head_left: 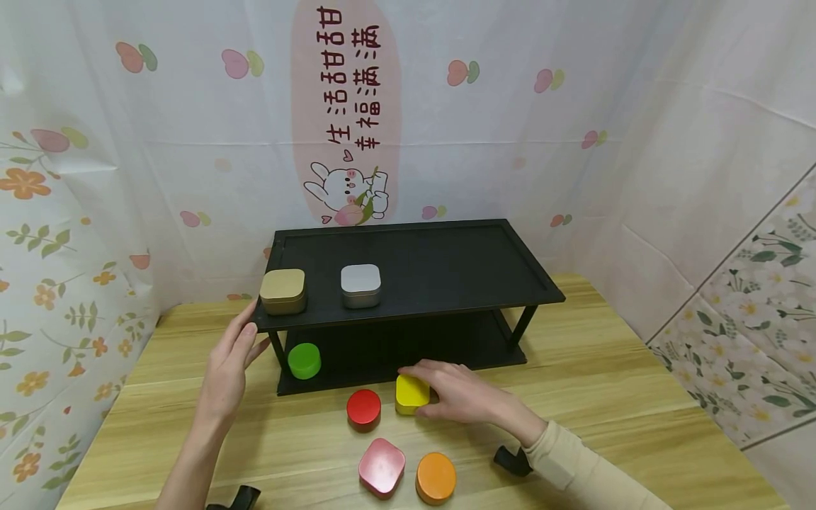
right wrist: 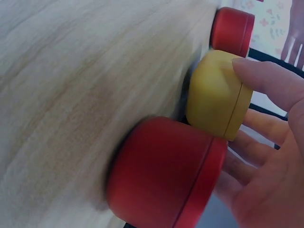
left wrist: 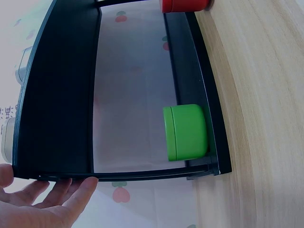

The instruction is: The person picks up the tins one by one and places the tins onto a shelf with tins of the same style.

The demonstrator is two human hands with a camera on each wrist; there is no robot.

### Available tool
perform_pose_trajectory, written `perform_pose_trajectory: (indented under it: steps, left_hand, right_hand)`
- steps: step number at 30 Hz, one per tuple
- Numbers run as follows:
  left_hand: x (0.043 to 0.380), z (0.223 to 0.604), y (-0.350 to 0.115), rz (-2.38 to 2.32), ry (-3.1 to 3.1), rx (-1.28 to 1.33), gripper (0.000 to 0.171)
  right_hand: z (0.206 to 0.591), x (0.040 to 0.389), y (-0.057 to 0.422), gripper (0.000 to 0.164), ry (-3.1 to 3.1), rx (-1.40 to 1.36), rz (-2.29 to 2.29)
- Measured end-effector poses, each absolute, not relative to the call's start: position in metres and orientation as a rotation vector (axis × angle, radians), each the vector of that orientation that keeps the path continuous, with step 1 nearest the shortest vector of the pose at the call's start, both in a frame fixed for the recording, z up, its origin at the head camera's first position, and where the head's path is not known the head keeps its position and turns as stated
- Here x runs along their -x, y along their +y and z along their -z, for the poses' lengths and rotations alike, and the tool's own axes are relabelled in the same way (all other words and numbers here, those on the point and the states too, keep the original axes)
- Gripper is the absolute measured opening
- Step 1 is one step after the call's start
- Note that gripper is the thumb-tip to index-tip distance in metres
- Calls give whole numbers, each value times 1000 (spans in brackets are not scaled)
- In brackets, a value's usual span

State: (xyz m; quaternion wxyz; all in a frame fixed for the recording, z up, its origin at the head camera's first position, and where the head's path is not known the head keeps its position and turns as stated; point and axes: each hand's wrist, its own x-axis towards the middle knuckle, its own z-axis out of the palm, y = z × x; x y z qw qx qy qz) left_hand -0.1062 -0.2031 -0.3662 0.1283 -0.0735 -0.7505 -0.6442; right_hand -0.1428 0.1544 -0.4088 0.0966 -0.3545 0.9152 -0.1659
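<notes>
My left hand point(head_left: 226, 368) touches the left front corner of a black two-tier shelf point(head_left: 421, 269), its extended fingers point(left wrist: 83, 190) against the end edge of the upper board. My right hand point(head_left: 462, 393) pinches a yellow rounded-square tin point(head_left: 411, 393) between thumb and fingers, in front of the lower board. In the right wrist view the thumb presses the rim of the yellow tin point(right wrist: 213, 90), low over or on the tabletop. A red round tin point(head_left: 364, 409) stands to its left. At the left end of the lower board is a green tin point(left wrist: 187, 133).
On the upper board stand a gold tin point(head_left: 283, 290) and a silver-white tin point(head_left: 360, 285). Nearer me on the wooden table point(head_left: 319, 439) are a pink tin point(head_left: 382, 466) and an orange tin point(head_left: 436, 477). A patterned curtain point(head_left: 210, 142) hangs behind the shelf.
</notes>
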Motion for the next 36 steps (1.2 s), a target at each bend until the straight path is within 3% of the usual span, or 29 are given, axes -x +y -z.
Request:
perform_pose_trajectory:
  steps: [36]
  left_hand:
    - [109, 368, -203, 1903, -2148, 227, 53]
  right_hand:
    - [348, 123, 157, 60, 2803, 1275, 498]
